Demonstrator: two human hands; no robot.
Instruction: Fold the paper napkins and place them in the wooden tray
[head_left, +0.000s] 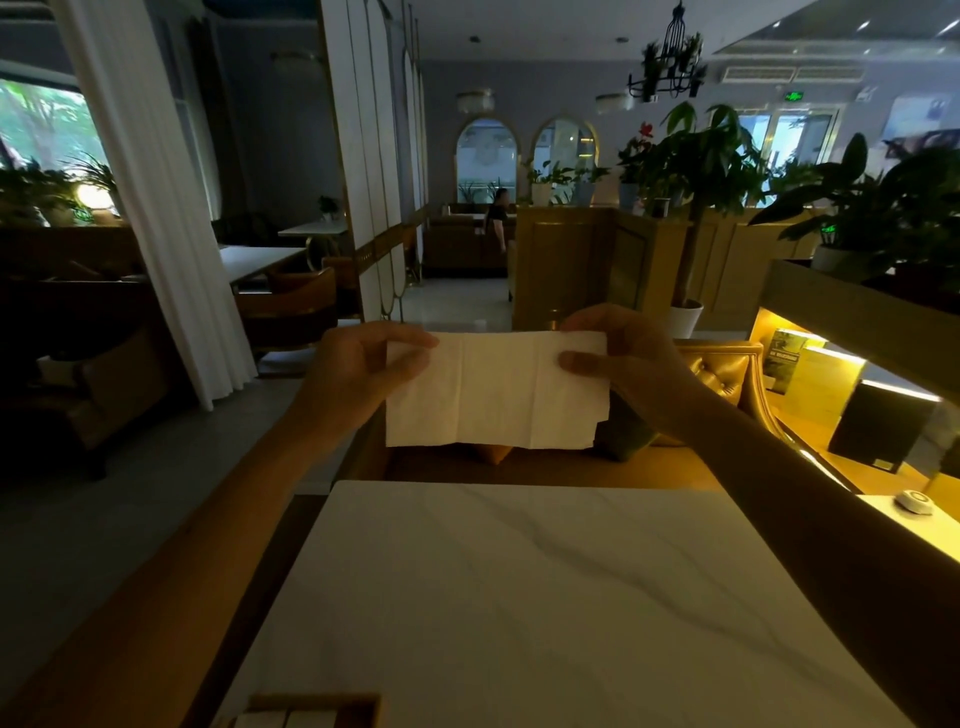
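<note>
I hold a white paper napkin (496, 389) spread flat in the air above the far edge of the white marble table (519, 597). It shows vertical crease lines. My left hand (358, 371) pinches its upper left corner, and my right hand (621, 358) pinches its upper right corner between thumb and fingers. The wooden tray (363, 704) sits at the table's near left edge, cut off by the frame, with white folded napkins (285, 719) lying inside it.
A tan leather chair back (727, 374) stands beyond the table. To the right runs a lit ledge with a dark box (878, 431), menus (789, 364) and a small white call button (914, 501). A white curtain (156, 208) hangs on the left, and potted plants (701, 166) stand behind.
</note>
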